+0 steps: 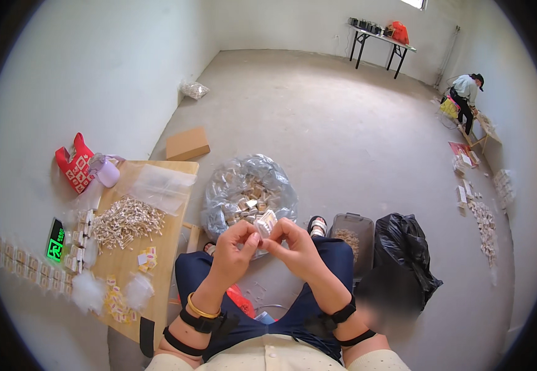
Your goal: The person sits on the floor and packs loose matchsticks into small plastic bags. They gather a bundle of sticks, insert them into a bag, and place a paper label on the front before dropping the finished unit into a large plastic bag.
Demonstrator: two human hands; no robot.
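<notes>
just above the centre of the frame's lower half, a small pack (266,222), clear and whitish, sits up between 2 bare hands. the left hand (236,244) has thumb and forefinger clamped on its lower left edge; the right hand (293,246) pinches it from the right, thumb low and forefinger higher. the remaining fingers look curled in, though i cannot tell whether any of them press on the pack from behind.

for work this small, i'd keep the pinch light and at the fingertips: the clear wall looks thin and would probably dent under a hard squeeze. best to let 1 hand steady the pack while the other works its edge, and to keep it upright so nothing slides out. resting the forearms near the thighs should cut any shake.

the hands are over the near rim of the clear bag (217,185) at mid-frame, where many packs (250,201) lie, so a slip would likely land there or between the knees. at left, the table (170,256) bears a heap of pale sticks (129,224), clear sheets (162,185) and yellow cards (117,302). right of the legs stand a grey bin (367,244) and a black bag (404,244).
</notes>
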